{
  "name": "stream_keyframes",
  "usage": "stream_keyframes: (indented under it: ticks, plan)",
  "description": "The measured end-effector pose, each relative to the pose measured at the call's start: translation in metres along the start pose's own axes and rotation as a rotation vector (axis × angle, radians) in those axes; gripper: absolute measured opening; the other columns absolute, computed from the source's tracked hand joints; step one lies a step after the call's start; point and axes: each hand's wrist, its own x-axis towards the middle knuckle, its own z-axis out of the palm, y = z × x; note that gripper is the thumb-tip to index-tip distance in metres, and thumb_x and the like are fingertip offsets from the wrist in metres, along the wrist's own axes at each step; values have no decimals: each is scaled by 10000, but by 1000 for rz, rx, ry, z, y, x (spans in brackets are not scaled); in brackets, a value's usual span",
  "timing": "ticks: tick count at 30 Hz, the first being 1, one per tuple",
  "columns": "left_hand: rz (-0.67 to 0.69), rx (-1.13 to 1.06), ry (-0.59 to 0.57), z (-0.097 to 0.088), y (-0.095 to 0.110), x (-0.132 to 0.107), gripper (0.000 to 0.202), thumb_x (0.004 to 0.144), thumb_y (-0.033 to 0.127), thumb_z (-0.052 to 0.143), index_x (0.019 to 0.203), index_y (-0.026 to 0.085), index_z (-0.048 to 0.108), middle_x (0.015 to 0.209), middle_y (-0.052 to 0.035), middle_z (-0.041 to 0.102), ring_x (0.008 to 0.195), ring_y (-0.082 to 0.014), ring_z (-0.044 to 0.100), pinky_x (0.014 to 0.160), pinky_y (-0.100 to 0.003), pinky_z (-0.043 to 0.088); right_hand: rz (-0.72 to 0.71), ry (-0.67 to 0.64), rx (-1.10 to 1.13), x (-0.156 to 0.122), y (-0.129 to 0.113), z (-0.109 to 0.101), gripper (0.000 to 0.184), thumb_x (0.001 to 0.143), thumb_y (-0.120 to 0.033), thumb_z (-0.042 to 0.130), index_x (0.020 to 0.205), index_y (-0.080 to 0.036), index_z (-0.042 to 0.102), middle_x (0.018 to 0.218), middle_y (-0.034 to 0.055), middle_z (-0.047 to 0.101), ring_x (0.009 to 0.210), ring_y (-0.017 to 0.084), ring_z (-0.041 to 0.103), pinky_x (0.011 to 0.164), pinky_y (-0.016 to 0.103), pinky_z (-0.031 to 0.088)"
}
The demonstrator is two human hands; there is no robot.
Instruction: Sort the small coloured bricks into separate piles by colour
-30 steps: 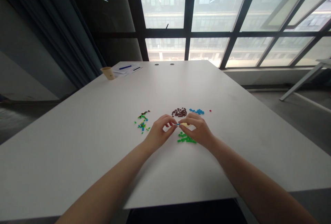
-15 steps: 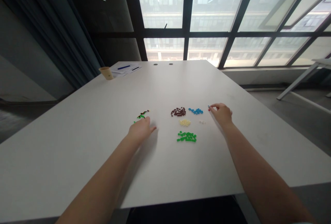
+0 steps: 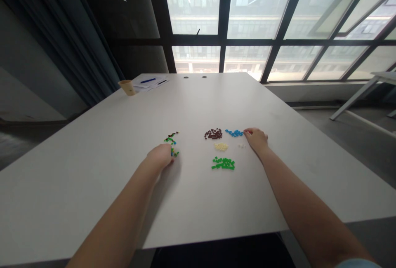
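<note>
Head view. Far left corner of the white counter (image 3: 93, 169): tan paper cup (image 3: 126, 87), and beside it white papers with a blue pen (image 3: 151, 81).

Nearer, left of centre: mixed heap of tiny plastic bricks (image 3: 172, 139) in green, blue, yellow and dark. The left hand (image 3: 161, 155) rests at its near edge, fingers (image 3: 169, 159) curled down onto the pieces. Whether they are clamped on one, cannot tell.

Centre: dark brown brick pile (image 3: 213, 134), cream brick pile (image 3: 221, 146) just below it, green brick pile (image 3: 223, 163) nearest.

Blue brick pile (image 3: 234, 132) sits just right of the brown. The right hand (image 3: 256, 138) has its fingers (image 3: 247, 132) drawn together, touching that pile's right edge. No piece discernible between them. A few pale pieces (image 3: 241, 146) lie apart, near this hand.

Judgement: the pieces look tiny and light. Pinch one at a time with the fingertips, lift straight up, and keep wrists off neighbouring piles so the colours stay apart.
</note>
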Motion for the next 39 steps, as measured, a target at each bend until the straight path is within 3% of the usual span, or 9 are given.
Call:
stream_keyframes:
  ticks: [7, 13, 24, 30, 35, 39]
  plan:
    - [47, -13, 39, -4, 1, -3, 41, 609, 148, 588, 645, 156, 570, 760, -84, 647, 719, -202, 590, 597, -255, 402, 39, -40, 0, -4, -3, -6, 269, 729, -252, 447, 843, -272, 689, 875, 40, 672, 858, 211, 581, 782, 355, 354]
    - [14, -46, 52, -8, 1, -3, 92, 554, 99, 599, 565, 163, 534, 623, -40, 599, 674, -199, 580, 588, -257, 405, 10, -48, -3, -5, -5, -7, 297, 711, -231, 439, 865, -281, 688, 871, 35, 669, 851, 205, 581, 797, 352, 354]
    - [69, -45, 72, -13, 6, -8, 98, 626, 80, 499, 573, 152, 539, 658, -53, 606, 662, -175, 567, 577, -246, 384, 17, -14, 61, -8, -8, -9, 291, 707, -234, 435, 862, -266, 679, 819, 31, 658, 806, 191, 575, 756, 327, 357]
    - [139, -63, 168, -12, 4, -7, 24, 660, 169, 498, 658, 168, 521, 690, -43, 592, 635, -157, 532, 531, -237, 345, -15, 4, 77, -11, -12, -10, 267, 701, -229, 435, 801, -247, 681, 748, 29, 637, 747, 173, 557, 729, 310, 344]
    - [215, -143, 206, -11, 5, -6, 39, 642, 144, 474, 627, 179, 480, 660, -34, 560, 616, -154, 505, 538, -246, 335, -67, 3, 85, -15, -19, -12, 247, 696, -237, 437, 762, -245, 675, 726, 15, 605, 702, 156, 529, 697, 299, 328]
    - [356, -247, 263, -12, 13, -10, 52, 656, 141, 440, 635, 184, 461, 636, -19, 523, 587, -139, 473, 546, -251, 340, -132, 21, 108, -20, -26, -16, 236, 699, -236, 439, 749, -244, 670, 700, 0, 574, 657, 138, 500, 679, 292, 321]
